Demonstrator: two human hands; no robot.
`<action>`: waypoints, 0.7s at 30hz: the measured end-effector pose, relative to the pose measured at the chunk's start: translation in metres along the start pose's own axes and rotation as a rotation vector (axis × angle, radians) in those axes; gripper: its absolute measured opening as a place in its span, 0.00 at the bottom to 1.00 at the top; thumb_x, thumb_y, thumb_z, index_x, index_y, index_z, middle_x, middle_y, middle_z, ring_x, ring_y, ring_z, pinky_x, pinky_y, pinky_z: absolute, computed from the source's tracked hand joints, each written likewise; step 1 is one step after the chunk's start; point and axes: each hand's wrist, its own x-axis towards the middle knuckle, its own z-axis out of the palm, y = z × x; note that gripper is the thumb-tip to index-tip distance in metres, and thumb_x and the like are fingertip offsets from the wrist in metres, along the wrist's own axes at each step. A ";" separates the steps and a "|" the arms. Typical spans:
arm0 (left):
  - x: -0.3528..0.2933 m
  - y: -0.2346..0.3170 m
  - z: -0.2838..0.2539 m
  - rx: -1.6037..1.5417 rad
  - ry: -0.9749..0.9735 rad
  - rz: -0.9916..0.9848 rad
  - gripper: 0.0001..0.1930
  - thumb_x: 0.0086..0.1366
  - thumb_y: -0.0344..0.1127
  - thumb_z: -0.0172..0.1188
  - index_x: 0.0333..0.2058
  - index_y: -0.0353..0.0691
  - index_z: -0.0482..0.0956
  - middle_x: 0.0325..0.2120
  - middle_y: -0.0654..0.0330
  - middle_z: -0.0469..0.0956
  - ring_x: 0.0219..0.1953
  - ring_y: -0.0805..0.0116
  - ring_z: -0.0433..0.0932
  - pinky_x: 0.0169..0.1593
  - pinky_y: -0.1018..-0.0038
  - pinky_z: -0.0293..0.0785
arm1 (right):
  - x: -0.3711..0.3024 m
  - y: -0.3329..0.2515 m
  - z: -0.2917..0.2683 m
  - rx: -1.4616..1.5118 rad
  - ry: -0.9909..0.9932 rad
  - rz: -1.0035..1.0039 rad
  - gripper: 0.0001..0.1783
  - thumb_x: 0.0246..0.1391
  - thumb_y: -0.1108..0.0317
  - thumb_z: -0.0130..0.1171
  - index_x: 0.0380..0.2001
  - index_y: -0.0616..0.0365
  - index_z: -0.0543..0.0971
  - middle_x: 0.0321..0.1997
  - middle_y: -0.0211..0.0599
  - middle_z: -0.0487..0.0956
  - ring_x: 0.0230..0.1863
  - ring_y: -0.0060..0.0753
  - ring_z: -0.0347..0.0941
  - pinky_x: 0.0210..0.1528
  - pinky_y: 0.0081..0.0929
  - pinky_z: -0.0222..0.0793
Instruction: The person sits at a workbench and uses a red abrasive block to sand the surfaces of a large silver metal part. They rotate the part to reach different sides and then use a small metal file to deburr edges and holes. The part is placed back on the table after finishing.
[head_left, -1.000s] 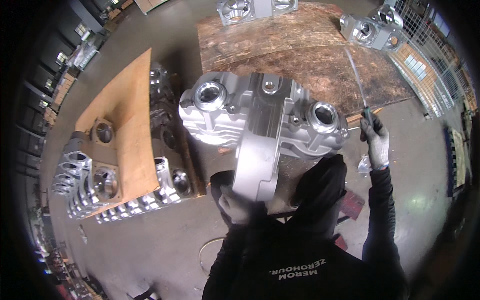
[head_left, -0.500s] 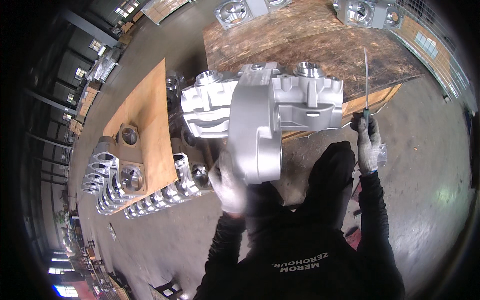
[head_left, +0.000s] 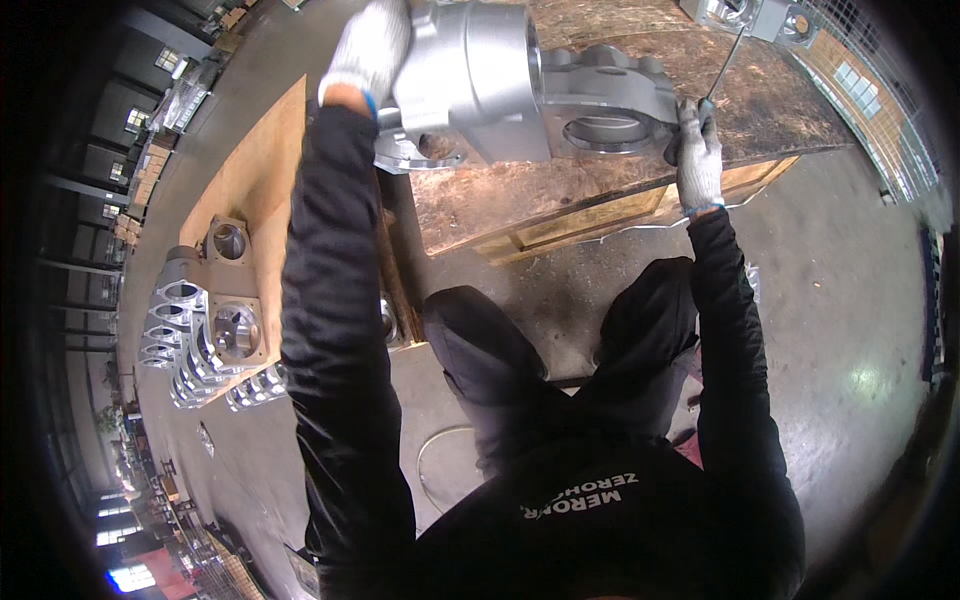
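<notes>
A large silver-grey metal casting [head_left: 485,85] with a thick round body and ring-shaped openings is at the far edge of the workbench's near half, partly cut off by the top of the picture. My left hand [head_left: 372,48], in a white knit glove, grips its left end; the fingertips are partly hidden. In my gloved right hand [head_left: 698,158] is a long thin metal tool [head_left: 728,65] with a dark green handle, its shaft pointing up and away. That hand is right beside the casting's right end; whether it touches the casting I cannot tell.
The casting is over a worn wooden workbench [head_left: 790,110]. Another casting [head_left: 765,18] stands at its back right. To the left, a plywood sheet [head_left: 262,190] stands beside several stacked castings [head_left: 190,325]. A thin hose or cable [head_left: 425,460] curves on the concrete floor [head_left: 840,400].
The casting has been turned over and moved away from me onto the workbench. My left hand went from its underside to its far left end. My right hand moved forward with the tool.
</notes>
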 end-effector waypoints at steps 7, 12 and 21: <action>0.007 -0.134 0.021 -0.100 -0.087 0.172 0.21 0.78 0.40 0.44 0.61 0.37 0.74 0.48 0.44 0.82 0.52 0.51 0.81 0.57 0.62 0.75 | 0.007 0.008 0.029 0.148 -0.105 -0.069 0.23 0.71 0.46 0.56 0.48 0.58 0.76 0.30 0.21 0.73 0.28 0.16 0.65 0.31 0.21 0.64; -0.110 -0.058 0.041 -0.791 0.090 -1.148 0.26 0.79 0.50 0.41 0.54 0.34 0.78 0.45 0.50 0.82 0.43 0.61 0.81 0.45 0.62 0.79 | 0.000 0.023 0.001 0.035 -0.082 -0.237 0.15 0.69 0.58 0.61 0.43 0.56 0.71 0.25 0.24 0.73 0.22 0.15 0.66 0.23 0.21 0.62; -0.150 -0.042 0.129 -1.443 0.426 -1.267 0.35 0.77 0.59 0.36 0.53 0.32 0.80 0.52 0.51 0.81 0.52 0.56 0.81 0.59 0.61 0.76 | -0.057 0.021 0.006 -0.354 0.119 -0.398 0.20 0.67 0.55 0.64 0.37 0.61 0.69 0.27 0.42 0.72 0.27 0.36 0.66 0.32 0.37 0.68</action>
